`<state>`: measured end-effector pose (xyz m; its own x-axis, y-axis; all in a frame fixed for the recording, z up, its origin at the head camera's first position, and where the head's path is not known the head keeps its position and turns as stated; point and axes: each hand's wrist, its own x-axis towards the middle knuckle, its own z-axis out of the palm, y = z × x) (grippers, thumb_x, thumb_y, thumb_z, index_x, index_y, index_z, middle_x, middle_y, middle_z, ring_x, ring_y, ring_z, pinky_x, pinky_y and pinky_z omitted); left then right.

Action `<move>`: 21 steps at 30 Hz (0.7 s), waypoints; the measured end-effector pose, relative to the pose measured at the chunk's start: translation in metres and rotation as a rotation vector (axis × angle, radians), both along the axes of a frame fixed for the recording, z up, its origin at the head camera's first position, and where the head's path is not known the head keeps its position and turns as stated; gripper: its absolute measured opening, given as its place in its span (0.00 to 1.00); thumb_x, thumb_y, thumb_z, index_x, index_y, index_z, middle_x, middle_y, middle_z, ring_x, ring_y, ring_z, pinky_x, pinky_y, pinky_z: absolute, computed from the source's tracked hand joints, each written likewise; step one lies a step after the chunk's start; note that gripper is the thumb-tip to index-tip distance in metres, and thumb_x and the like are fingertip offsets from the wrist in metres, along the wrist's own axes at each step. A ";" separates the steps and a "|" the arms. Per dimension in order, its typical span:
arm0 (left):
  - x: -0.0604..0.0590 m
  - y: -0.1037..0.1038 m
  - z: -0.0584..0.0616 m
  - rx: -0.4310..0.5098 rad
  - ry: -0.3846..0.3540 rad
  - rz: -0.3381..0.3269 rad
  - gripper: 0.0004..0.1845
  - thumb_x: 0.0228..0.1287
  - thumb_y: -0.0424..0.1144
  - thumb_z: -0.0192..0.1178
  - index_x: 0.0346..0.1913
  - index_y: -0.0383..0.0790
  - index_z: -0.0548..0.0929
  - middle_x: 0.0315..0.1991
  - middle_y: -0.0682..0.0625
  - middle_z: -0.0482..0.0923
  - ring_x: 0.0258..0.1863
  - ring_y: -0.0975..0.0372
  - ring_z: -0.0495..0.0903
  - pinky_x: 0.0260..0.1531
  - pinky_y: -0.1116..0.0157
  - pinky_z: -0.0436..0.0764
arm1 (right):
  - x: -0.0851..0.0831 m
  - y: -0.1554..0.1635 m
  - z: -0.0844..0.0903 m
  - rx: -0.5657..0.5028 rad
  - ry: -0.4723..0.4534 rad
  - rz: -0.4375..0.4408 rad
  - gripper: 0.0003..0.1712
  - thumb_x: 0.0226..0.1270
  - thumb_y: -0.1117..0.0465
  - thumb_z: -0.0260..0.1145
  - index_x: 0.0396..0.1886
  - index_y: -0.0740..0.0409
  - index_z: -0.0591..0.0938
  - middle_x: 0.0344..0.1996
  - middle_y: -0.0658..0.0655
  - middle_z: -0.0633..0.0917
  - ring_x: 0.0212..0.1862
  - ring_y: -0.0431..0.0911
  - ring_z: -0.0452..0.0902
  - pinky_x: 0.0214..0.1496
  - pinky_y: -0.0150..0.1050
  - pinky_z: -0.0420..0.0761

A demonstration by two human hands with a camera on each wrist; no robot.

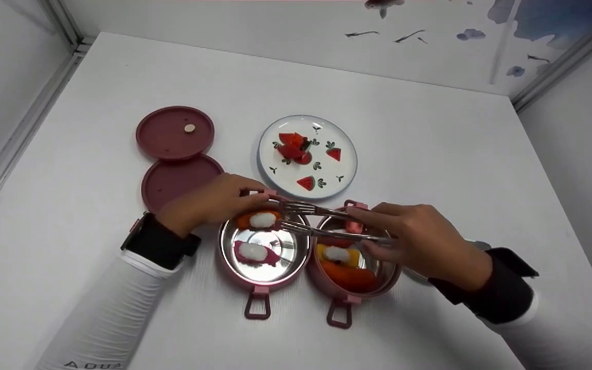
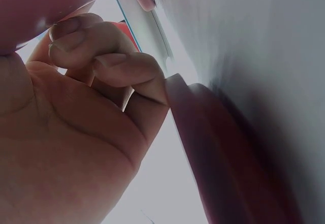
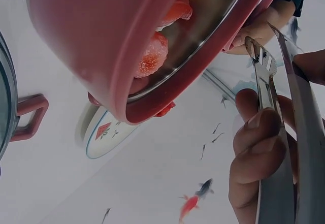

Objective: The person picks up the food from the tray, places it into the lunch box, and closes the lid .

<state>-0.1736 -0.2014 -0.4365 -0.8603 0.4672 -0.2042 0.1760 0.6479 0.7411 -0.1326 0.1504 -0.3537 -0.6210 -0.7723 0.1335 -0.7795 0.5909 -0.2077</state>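
R hand pinches metal tongs between thumb and fingers, tips reaching over the left bowl toward the orange sushi piece at its far rim. Tong tips look spread either side of the piece, not clearly squeezing it; can't tell if they touch. L hand curls its fingers on the far edge of that bowl by the small pink tab, steadying it.

Also in left bowl: a pink-red piece w/ white top. Right bowl holds a yellow piece and an orange-red one.

Risks as I judge them: tips are wide and the piece is small & rounded, so a weak or off-centre squeeze could let it roll or split rice from topping. Piece sits right by L fingers, so tongs could jab them. Tong shafts pass low over right bowl's rim and tab; a dip could knock it. Plate w/ red chunks and two lids lie beyond, well apart, low risk
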 end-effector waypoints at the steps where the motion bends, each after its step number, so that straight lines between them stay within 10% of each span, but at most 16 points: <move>1: 0.001 0.000 0.000 0.005 0.004 -0.003 0.22 0.72 0.63 0.51 0.58 0.58 0.85 0.52 0.56 0.83 0.52 0.60 0.78 0.54 0.59 0.74 | -0.001 0.000 0.000 -0.001 0.003 -0.002 0.29 0.59 0.55 0.75 0.63 0.45 0.82 0.33 0.50 0.87 0.26 0.36 0.75 0.27 0.29 0.76; 21: -0.001 -0.001 -0.001 0.017 0.034 -0.029 0.18 0.72 0.64 0.50 0.49 0.62 0.85 0.41 0.58 0.82 0.46 0.61 0.76 0.53 0.60 0.73 | -0.063 -0.014 -0.001 0.077 0.116 -0.211 0.29 0.63 0.56 0.71 0.66 0.45 0.80 0.38 0.56 0.88 0.24 0.47 0.78 0.27 0.43 0.78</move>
